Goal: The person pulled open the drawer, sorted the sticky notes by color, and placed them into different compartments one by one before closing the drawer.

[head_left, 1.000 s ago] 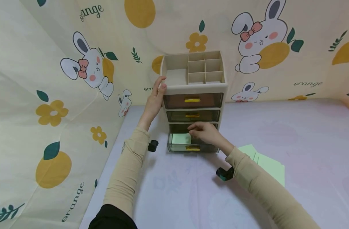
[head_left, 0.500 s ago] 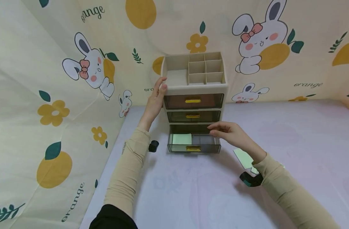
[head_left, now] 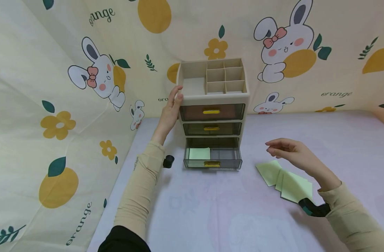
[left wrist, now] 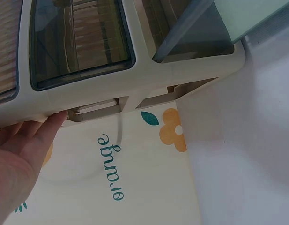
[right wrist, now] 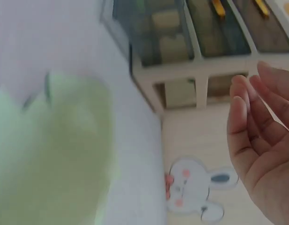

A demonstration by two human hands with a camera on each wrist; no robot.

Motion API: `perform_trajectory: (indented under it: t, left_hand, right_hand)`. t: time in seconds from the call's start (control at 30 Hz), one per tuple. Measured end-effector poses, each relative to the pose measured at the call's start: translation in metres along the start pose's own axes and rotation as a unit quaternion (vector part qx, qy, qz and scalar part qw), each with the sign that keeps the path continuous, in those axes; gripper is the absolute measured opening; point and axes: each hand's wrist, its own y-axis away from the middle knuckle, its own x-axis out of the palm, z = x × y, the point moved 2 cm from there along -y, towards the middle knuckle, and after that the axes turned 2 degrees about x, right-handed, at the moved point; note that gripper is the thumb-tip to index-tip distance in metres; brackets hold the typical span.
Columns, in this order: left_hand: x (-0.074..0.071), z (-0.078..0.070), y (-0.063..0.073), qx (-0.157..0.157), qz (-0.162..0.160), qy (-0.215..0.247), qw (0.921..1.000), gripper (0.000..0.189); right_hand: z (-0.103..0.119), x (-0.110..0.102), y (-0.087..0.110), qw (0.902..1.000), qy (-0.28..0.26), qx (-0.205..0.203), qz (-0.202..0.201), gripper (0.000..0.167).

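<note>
A cream desktop organizer (head_left: 215, 99) stands against the back wall. Its bottom drawer (head_left: 229, 154) is pulled out, with a pale green paper (head_left: 199, 153) in the left part. My left hand (head_left: 169, 113) rests against the organizer's left side, fingers fairly straight near its upper edge. In the left wrist view, the fingers (left wrist: 50, 124) touch the cream side wall. My right hand (head_left: 294, 154) hovers to the right of the drawer, above several pale green sheets (head_left: 294, 187) spread on the table. Its fingers are loosely bent and hold nothing, as the right wrist view (right wrist: 266, 140) confirms.
Two smoky drawers with yellow handles, the upper drawer (head_left: 198, 112) and the middle drawer (head_left: 195, 129), are closed. The divided top tray (head_left: 193, 85) is bare. Behind stands a wall covering (head_left: 192, 35) with rabbits and oranges. A pale cloth (head_left: 211, 210) covers the table.
My right hand has moved away from over the open drawer to the right, to above the green sheets on the table. The left hand has stayed at the organizer's side.
</note>
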Motion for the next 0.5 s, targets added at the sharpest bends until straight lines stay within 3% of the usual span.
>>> perform_trajectory:
  t: [0.13,0.5]
  left_hand:
    - [0.0,0.0,0.001,0.0,0.001,0.0,1.0,0.058]
    - [-0.001,0.0,0.001,0.0,0.0,0.0,1.0,0.051]
  right_hand:
    - [-0.015,-0.01,0.012,0.9998,0.02,0.003,0.006,0.032]
    - [-0.052,-0.025,0.043,0.9923,0.101,0.065,0.031,0.029]
